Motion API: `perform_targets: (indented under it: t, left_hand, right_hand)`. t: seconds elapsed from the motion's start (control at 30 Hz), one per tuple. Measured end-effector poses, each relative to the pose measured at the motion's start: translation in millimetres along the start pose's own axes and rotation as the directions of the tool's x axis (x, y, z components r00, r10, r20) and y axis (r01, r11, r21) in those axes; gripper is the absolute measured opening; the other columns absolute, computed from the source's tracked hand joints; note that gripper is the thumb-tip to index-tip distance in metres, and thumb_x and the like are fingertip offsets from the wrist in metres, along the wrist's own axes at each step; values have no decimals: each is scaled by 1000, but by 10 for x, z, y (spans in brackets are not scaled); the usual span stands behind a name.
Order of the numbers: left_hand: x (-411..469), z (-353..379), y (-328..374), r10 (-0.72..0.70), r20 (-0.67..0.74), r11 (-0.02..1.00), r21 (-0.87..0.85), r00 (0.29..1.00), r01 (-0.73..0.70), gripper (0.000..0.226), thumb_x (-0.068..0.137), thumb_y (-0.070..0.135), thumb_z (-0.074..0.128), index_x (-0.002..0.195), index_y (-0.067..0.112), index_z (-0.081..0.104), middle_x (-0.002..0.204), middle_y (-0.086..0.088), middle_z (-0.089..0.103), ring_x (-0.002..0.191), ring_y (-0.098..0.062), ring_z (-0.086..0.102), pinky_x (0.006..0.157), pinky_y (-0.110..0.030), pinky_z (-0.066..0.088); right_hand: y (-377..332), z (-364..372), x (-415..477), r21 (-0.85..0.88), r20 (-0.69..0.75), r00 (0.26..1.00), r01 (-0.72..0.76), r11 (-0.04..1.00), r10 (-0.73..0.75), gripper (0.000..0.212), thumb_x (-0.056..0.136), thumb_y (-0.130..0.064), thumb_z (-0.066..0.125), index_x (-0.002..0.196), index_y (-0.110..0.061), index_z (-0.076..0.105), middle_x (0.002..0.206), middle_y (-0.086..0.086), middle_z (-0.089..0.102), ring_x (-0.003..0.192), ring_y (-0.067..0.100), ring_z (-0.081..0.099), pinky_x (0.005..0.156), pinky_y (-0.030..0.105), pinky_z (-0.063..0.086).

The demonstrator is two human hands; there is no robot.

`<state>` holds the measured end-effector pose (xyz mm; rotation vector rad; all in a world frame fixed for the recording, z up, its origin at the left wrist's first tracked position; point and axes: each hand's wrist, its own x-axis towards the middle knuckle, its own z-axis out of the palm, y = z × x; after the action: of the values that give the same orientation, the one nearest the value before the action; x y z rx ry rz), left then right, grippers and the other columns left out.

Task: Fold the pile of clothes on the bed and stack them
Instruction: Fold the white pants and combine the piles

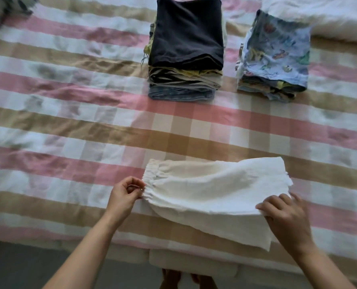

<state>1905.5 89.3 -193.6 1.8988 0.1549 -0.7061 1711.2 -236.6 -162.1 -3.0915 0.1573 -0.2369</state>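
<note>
The white garment (204, 190) lies at the bed's (69, 122) near edge, left hand (125, 192) pinching its waistband, right hand (286, 217) gripping its hem; an uneven pull could slip the loose layers apart or off the edge.

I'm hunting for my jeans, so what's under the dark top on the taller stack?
Under the dark top only folded edges show: yellow and beige layers, then blue denim at the bottom. The rest of each piece is covered, so I can't confirm jeans.
</note>
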Motion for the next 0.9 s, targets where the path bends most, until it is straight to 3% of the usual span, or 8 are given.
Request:
perform_targets:
  t: [0.17,0.3,0.47,0.57,0.63,0.7,0.8,0.9]
  left_hand:
    - [45,73,-111,-31,-70,992,118,997,39,23,80,-9,59,77,11,50,82,-10,58,84,-27,58,83,-50,51]
    - [35,201,-90,-76,-150,992,88,986,90,41,75,8,73,106,14,47,101,-4,56,93,-19,57,80,-34,51]
    - [-123,427,32,-205,-332,970,-194,921,146,50,77,-1,69,120,6,43,120,-16,52,106,-25,55,91,-38,48]
    - [-289,591,143,142,-461,978,201,876,-52,44,76,0,69,115,6,49,119,-12,46,109,-21,44,86,-29,39]
    - [-406,801,210,423,-260,867,393,868,-305,30,75,-3,68,103,4,58,106,-9,54,102,-21,48,85,-31,42]
    - [-518,1053,245,546,61,739,433,835,-515,18,75,-1,70,90,4,63,93,-8,60,92,-21,55,81,-31,47]
    - [-571,1463,191,502,476,500,522,722,-691,26,67,14,78,90,8,65,91,-8,63,86,-28,59,72,-34,50]
    - [-537,1702,136,307,625,266,668,718,-695,43,56,35,81,91,17,65,97,-4,63,90,-26,60,73,-34,48]
  right_hand:
    - [-148,317,-195,36,129,982,-140,989,135,29,52,4,85,67,-17,73,67,4,67,61,29,64,73,49,47]
    - [-195,426,-181,53,192,961,-213,976,200,32,45,2,87,67,-17,72,68,4,67,62,30,63,70,50,48]
    - [-231,411,-191,107,197,946,-282,954,257,26,55,0,80,74,-15,73,72,7,66,67,33,64,73,50,46]
    - [-306,398,-199,126,221,948,-262,957,230,32,52,-2,84,79,-15,72,76,7,66,70,32,63,75,50,46]
    - [-363,407,-205,148,221,948,-263,953,227,33,52,-2,84,79,-15,71,76,6,65,69,32,63,73,47,47]
    - [-403,434,-220,156,217,939,-304,940,268,33,50,-1,83,78,-14,70,75,6,64,68,32,62,71,45,48]
    - [-380,477,-259,155,230,910,-384,910,345,35,48,0,82,77,-14,69,75,8,63,68,34,61,70,45,48]
    - [-310,474,-300,141,247,885,-436,889,395,35,50,2,81,78,-15,70,74,7,63,69,33,61,70,45,49]
